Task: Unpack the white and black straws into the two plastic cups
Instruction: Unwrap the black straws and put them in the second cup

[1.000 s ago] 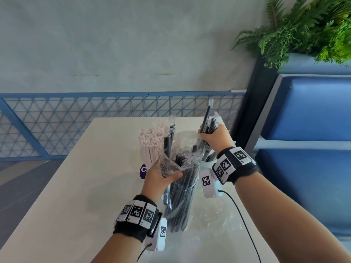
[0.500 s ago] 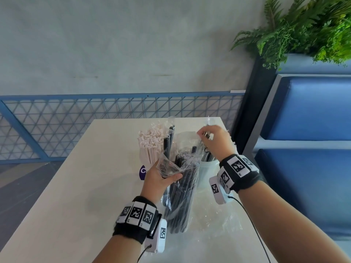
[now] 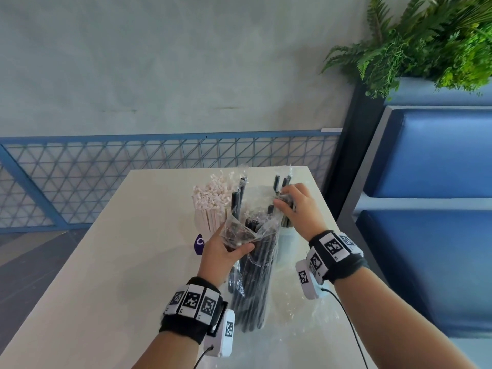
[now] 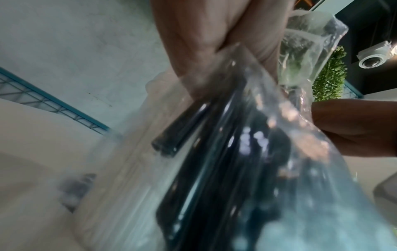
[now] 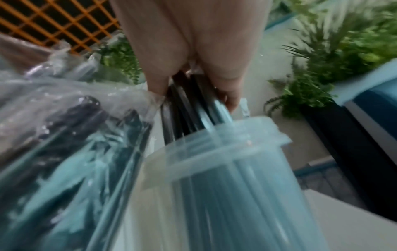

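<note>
Lowering black straws (image 3: 282,194), right hand (image 3: 298,206) fingers grasping them, into right cup (image 5: 225,178); left hand (image 3: 223,251) fingers clenching bag (image 3: 253,278) near it on table (image 3: 106,275). Keeping bundle upright, releasing once seated.

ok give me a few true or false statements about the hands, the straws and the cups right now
1. The left hand grips the clear bag of black straws. True.
2. The right hand is flat on the table. False: it holds a few black straws at the clear cup.
3. The white straws stand upright in a cup. True.
4. The white straws lie right of the bag. False: they are left of it.
</note>
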Demonstrator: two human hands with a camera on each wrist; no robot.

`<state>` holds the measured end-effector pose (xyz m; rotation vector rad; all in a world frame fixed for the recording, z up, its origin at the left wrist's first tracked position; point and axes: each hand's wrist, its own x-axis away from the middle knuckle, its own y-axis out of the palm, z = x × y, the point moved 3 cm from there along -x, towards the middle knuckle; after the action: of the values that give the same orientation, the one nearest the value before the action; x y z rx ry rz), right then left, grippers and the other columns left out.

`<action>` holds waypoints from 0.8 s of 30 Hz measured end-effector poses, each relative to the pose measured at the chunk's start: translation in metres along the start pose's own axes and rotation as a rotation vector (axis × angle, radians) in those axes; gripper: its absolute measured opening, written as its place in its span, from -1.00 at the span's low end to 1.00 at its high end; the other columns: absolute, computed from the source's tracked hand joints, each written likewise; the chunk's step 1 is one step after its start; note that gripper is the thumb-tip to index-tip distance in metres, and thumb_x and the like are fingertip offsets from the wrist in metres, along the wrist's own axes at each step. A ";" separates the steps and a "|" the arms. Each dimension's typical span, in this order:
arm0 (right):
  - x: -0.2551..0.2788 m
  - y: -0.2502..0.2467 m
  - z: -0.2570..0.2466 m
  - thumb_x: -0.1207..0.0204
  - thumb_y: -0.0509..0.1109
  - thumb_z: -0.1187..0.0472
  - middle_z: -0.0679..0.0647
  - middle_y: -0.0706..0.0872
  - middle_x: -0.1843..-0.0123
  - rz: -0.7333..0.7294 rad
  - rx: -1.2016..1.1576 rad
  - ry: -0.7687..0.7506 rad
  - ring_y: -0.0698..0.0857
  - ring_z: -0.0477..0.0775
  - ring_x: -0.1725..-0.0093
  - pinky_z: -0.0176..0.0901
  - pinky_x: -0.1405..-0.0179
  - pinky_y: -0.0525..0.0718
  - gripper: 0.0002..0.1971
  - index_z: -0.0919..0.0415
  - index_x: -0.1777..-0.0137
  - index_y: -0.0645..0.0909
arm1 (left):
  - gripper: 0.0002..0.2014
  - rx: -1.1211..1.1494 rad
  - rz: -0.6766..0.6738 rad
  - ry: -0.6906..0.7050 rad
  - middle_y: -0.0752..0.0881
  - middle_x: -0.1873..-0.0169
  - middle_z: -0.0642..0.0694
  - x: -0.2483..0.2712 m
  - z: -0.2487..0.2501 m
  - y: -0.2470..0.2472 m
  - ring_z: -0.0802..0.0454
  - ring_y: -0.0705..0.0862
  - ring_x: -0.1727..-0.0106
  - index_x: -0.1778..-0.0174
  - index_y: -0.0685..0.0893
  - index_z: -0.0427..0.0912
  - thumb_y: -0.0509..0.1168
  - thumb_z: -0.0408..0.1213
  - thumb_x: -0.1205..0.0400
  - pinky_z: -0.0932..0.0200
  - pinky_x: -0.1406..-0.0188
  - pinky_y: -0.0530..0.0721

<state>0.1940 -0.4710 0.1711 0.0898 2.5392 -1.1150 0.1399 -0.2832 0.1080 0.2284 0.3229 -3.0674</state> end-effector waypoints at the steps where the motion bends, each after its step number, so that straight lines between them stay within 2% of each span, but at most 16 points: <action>1: -0.002 -0.002 -0.004 -0.57 0.32 0.12 0.18 0.56 -0.15 0.015 0.002 -0.031 0.50 0.03 0.00 -0.57 0.18 0.28 -0.71 0.33 -0.16 0.58 | -0.62 0.014 0.010 -0.008 0.75 0.08 0.10 0.000 -0.001 0.000 0.26 0.71 -0.01 -0.05 0.62 -0.03 0.54 -0.32 -0.35 0.36 -0.07 0.60; 3: -0.006 -0.006 -0.011 -0.60 0.29 0.15 0.19 0.56 -0.12 0.060 -0.005 -0.078 0.47 0.02 -0.01 -0.60 0.16 0.29 -0.75 0.36 -0.09 0.60 | -0.63 0.043 0.031 -0.009 0.75 0.11 0.08 -0.001 0.001 -0.002 0.22 0.71 0.02 0.00 0.62 -0.05 0.54 -0.37 -0.35 0.40 -0.03 0.61; 5: -0.009 -0.008 -0.014 -0.62 0.25 0.16 0.19 0.56 -0.13 0.077 -0.012 -0.085 0.48 0.05 -0.07 -0.54 0.10 0.25 -0.75 0.36 -0.08 0.61 | -0.65 0.041 0.036 0.001 0.74 0.16 0.08 -0.002 0.004 -0.003 0.31 0.71 0.10 0.03 0.61 -0.09 0.54 -0.41 -0.35 0.52 0.07 0.59; 8: -0.013 -0.008 -0.007 -0.67 0.14 0.12 0.16 0.54 -0.25 0.055 -0.091 0.032 0.51 0.10 -0.23 -0.46 -0.06 0.26 -0.69 0.28 -0.21 0.60 | -0.67 0.064 0.028 0.007 0.73 0.21 0.08 -0.001 0.004 -0.005 0.45 0.70 0.21 0.06 0.61 -0.11 0.53 -0.46 -0.35 0.59 0.17 0.57; 11: -0.012 -0.013 0.000 -0.62 0.20 0.03 0.12 0.51 -0.27 0.179 -0.171 0.082 0.51 0.08 -0.26 -0.18 -0.30 0.43 -0.68 0.21 -0.23 0.56 | -0.67 0.091 0.036 -0.008 0.74 0.24 0.06 0.003 0.002 -0.006 0.44 0.70 0.26 0.06 0.62 -0.17 0.53 -0.48 -0.34 0.58 0.19 0.59; 12: -0.008 -0.016 -0.001 -0.56 0.25 -0.04 0.11 0.50 -0.25 0.268 -0.145 0.046 0.50 0.05 -0.24 -0.13 -0.31 0.45 -0.63 0.21 -0.22 0.55 | -0.68 0.106 0.036 -0.008 0.74 0.26 0.06 0.004 0.001 -0.006 0.44 0.71 0.27 0.06 0.62 -0.19 0.52 -0.50 -0.34 0.58 0.20 0.59; 13: -0.001 -0.019 -0.002 -0.51 0.26 -0.11 0.08 0.51 -0.20 0.363 -0.115 0.002 0.49 0.03 -0.18 -0.18 -0.26 0.45 -0.57 0.21 -0.19 0.55 | -0.67 0.127 0.036 -0.008 0.74 0.25 0.07 0.005 0.002 -0.006 0.44 0.71 0.27 0.07 0.62 -0.18 0.51 -0.52 -0.34 0.58 0.21 0.59; 15: 0.016 -0.023 -0.009 -0.47 0.26 -0.17 0.00 0.52 -0.05 0.496 -0.103 -0.059 0.50 -0.06 0.04 -0.34 -0.01 0.46 -0.56 0.21 -0.10 0.54 | -0.64 0.178 0.035 -0.007 0.75 0.22 0.07 0.006 0.004 -0.005 0.41 0.73 0.23 0.03 0.63 -0.17 0.51 -0.54 -0.33 0.56 0.18 0.61; 17: 0.032 -0.017 -0.017 -0.46 0.26 -0.22 -0.06 0.55 0.06 0.404 -0.177 -0.058 0.52 -0.08 0.27 -0.37 0.19 0.52 -0.56 0.17 -0.04 0.53 | -0.61 0.224 0.032 -0.007 0.77 0.21 0.11 0.006 0.006 -0.004 0.39 0.74 0.19 -0.01 0.65 -0.17 0.51 -0.55 -0.32 0.51 0.15 0.65; 18: 0.039 -0.010 -0.020 -0.42 0.22 -0.28 -0.05 0.58 0.03 0.293 -0.211 -0.021 0.57 -0.08 0.27 -0.32 0.19 0.58 -0.51 0.14 -0.07 0.52 | -0.58 0.243 0.026 -0.009 0.78 0.19 0.11 0.007 0.006 -0.004 0.36 0.75 0.14 -0.04 0.65 -0.16 0.53 -0.52 -0.30 0.44 0.09 0.69; 19: 0.045 -0.002 -0.022 -0.36 0.19 -0.34 -0.06 0.58 -0.05 0.183 -0.212 0.019 0.62 -0.09 0.20 -0.26 0.13 0.63 -0.42 0.12 -0.15 0.49 | -0.51 0.250 0.006 -0.018 0.79 0.13 0.08 0.007 0.003 -0.002 0.29 0.76 0.06 -0.10 0.65 -0.16 0.56 -0.44 -0.25 0.33 0.00 0.72; 21: 0.057 0.011 -0.026 -0.28 0.17 -0.39 -0.10 0.54 -0.19 0.022 -0.182 0.071 0.63 -0.08 -0.03 -0.28 -0.01 0.59 -0.27 0.09 -0.32 0.38 | -0.24 0.227 -0.068 -0.047 0.77 -0.06 -0.01 0.008 -0.002 0.001 0.13 0.73 -0.14 -0.29 0.58 -0.12 0.63 -0.23 -0.13 0.09 -0.15 0.71; 24: 0.072 0.022 -0.031 -0.24 0.31 -0.33 -0.12 0.63 -0.19 -0.140 -0.303 0.092 0.64 -0.19 -0.08 -0.58 0.09 0.55 -0.22 0.01 -0.43 0.28 | -0.05 0.164 -0.170 -0.068 0.69 -0.24 -0.07 0.010 -0.006 0.005 0.01 0.64 -0.30 -0.43 0.43 -0.09 0.68 -0.22 -0.09 0.03 -0.22 0.67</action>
<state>0.1218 -0.4398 0.1493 -0.1187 2.8014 -0.7761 0.1308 -0.2868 0.0995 0.1071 0.0912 -3.2638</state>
